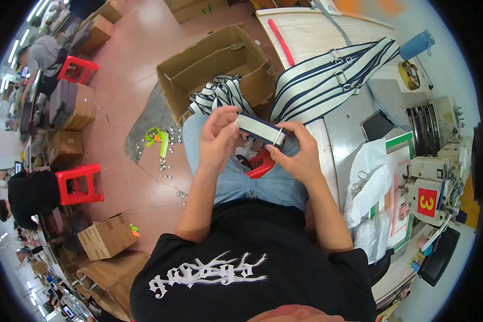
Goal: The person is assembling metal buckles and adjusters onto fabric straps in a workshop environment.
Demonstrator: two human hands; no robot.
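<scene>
A white webbing strap with navy edges (256, 127) is stretched between my hands above my lap. My left hand (218, 137) is closed at its left end, thumb against fingers. At the other end my right hand (299, 156) pinches the strap by a metal buckle (279, 137), thumb below and forefinger above. Beyond them, a bundle of similar striped straps (316, 80) with metal buckles lies over the table edge. More striped webbing (220, 96) is heaped in an open cardboard box (180, 72) in front of my knees.
At the right stand a sewing machine (429, 185), a dark phone (377, 125) and a white plastic bag (364, 180). A red strip (281, 42) lies on the table (306, 32). Small metal pieces (163, 167) are scattered on the floor at left. Red stools (79, 184) and other people are farther left.
</scene>
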